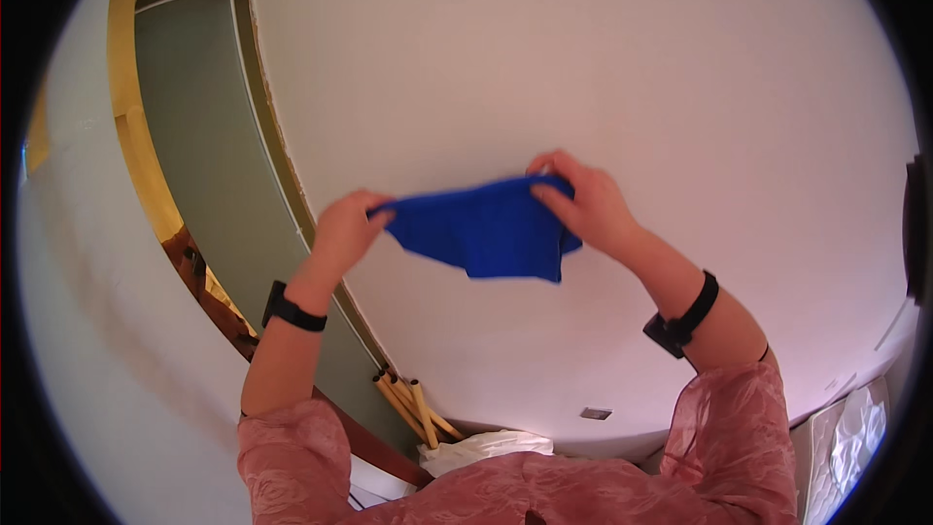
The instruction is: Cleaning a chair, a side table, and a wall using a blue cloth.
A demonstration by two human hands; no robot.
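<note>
A piece of blue cloth (503,233) is stretched between my two hands, in front of a pale wall. My left hand (350,230) pinches its left corner between thumb and fingers. At the upper right edge of the cloth, my right hand (587,197) grips it with the thumb on the near side. The top edge runs nearly straight, rising a little to the right, while the lower part hangs loose in a fold. What kind of cloth item it is, I cannot tell.
To the left, a gold-framed doorway or panel (124,87) is set in the pale wall (547,58). Below lean several yellowish tubes (419,408) beside a white plastic bag (488,448). A wall socket plate (596,413) sits low; a plastic-wrapped mattress (824,445) stands at lower right.
</note>
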